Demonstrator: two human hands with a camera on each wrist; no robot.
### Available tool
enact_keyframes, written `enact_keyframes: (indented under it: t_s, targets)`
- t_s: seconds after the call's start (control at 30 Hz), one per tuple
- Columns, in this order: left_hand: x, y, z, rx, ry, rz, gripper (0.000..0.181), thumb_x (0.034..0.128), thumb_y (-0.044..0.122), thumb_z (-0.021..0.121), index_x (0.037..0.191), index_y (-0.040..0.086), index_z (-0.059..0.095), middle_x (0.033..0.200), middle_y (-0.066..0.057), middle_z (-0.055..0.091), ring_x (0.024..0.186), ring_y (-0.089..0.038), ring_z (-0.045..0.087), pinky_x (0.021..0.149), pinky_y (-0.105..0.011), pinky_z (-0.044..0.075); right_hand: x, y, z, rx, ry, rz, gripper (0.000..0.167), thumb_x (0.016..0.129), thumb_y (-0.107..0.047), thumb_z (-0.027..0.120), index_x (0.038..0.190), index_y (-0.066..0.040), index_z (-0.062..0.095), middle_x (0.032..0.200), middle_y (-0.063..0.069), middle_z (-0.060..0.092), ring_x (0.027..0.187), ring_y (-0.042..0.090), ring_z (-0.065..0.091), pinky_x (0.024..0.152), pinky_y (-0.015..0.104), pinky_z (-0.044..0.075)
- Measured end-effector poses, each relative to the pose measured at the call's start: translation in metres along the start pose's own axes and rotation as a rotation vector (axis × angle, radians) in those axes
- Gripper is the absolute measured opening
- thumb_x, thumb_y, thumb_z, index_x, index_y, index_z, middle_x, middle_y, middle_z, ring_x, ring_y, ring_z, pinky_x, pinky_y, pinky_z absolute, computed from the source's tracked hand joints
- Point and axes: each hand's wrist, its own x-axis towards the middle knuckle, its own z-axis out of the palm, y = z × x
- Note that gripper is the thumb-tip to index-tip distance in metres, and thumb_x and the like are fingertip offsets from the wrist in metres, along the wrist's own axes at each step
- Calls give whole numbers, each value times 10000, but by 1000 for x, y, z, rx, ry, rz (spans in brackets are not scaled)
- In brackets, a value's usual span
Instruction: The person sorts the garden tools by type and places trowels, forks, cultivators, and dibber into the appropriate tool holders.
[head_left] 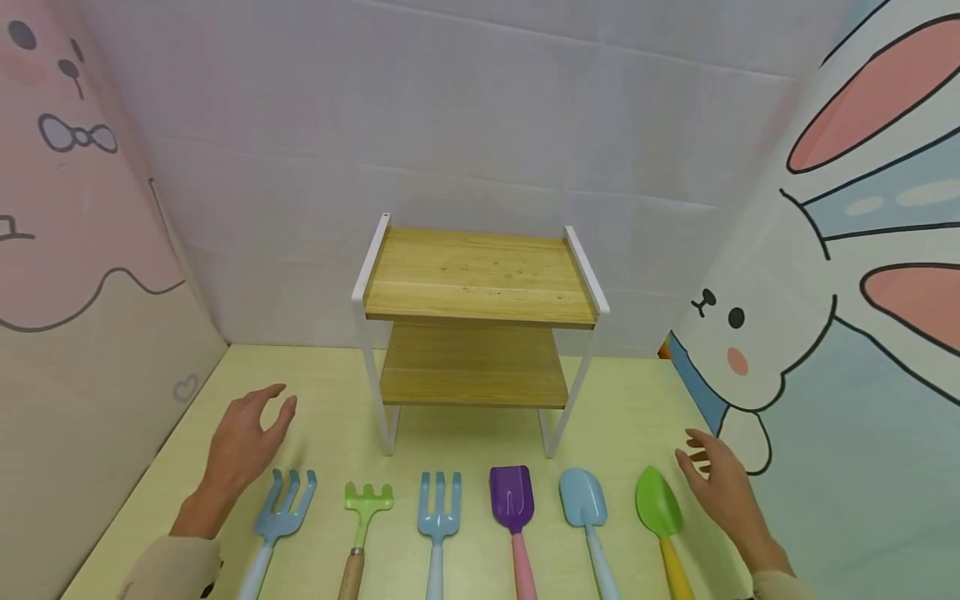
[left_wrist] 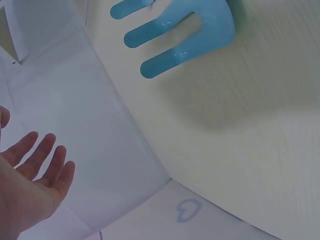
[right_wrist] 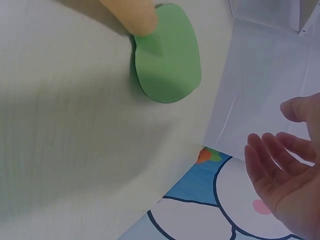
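My left hand [head_left: 242, 443] hovers at the left, holding nothing, its fingers loosely bent. Nearest to it is a light blue garden fork [head_left: 279, 521] with curved prongs, also seen in the left wrist view. My right hand [head_left: 722, 487] is held in the air at the right with relaxed fingers. Just left of it lies a green trowel [head_left: 659, 502] with a yellow handle. Between them lie a green hand rake [head_left: 367, 504] with a wooden handle, another light blue fork [head_left: 438, 521], a purple scoop [head_left: 512, 497] with a pink handle, and a light blue shovel [head_left: 583, 498].
Behind the tools stands a two-tier wooden shelf [head_left: 480, 279] with a white metal frame. The pale yellow table [head_left: 300, 367] meets a white cloth backdrop [head_left: 480, 117] at the rear. Printed cartoon panels flank it, with a rabbit panel [head_left: 787, 333] on the right.
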Motion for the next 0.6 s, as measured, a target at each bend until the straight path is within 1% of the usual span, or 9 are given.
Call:
enact_keyframes:
  t_s: [0.07, 0.2, 0.3, 0.4, 0.5, 0.6]
  targets:
    - [0, 4, 0, -17, 9, 12, 425, 1051, 273, 589, 1296, -72, 629, 1296, -315, 619, 1207, -538, 512, 961, -686, 391, -3, -1, 0, 7, 1, 15, 363, 950, -48, 723, 1274, 70, 607, 1079, 211, 674, 854, 348, 688, 671, 385, 582]
    - [2, 12, 2, -53, 33, 39, 380, 1037, 225, 616, 1269, -74, 650, 1247, -311, 646, 1164, -518, 547, 942, -670, 410, -10, -1, 1, 5, 11, 37, 339, 938, -45, 738, 1247, 49, 636, 1055, 184, 689, 812, 318, 688, 640, 313, 570]
    - [3, 17, 3, -72, 49, 47, 352, 1030, 200, 628, 1256, -67, 663, 1215, -299, 664, 1120, -486, 571, 918, -650, 426, -15, -2, 3, -3, 14, 46, 330, 924, -35, 751, 1229, 42, 649, 1042, 186, 698, 777, 278, 687, 617, 292, 559]
    - [4, 20, 4, -86, 57, 46, 335, 1033, 190, 623, 1251, -61, 670, 1198, -286, 673, 1087, -456, 579, 889, -633, 432, -21, -3, 4, 1, 11, 62, 314, 919, -31, 755, 1211, 35, 662, 1028, 183, 700, 742, 211, 673, 592, 267, 542]
    - [4, 24, 6, -106, 65, 45, 322, 1035, 184, 621, 1242, -55, 678, 1185, -269, 684, 1076, -436, 583, 884, -620, 436, -26, -5, 4, 7, 18, 73, 295, 914, -24, 756, 1192, 29, 672, 1011, 173, 700, 716, 156, 656, 571, 254, 528]
    - [3, 28, 7, -128, 77, 45, 307, 1033, 178, 624, 1235, -45, 687, 1172, -249, 695, 1075, -419, 588, 885, -610, 438, -31, -8, 4, 3, 28, 76, 281, 910, -18, 756, 1176, 27, 678, 993, 160, 697, 705, 137, 645, 559, 249, 516]
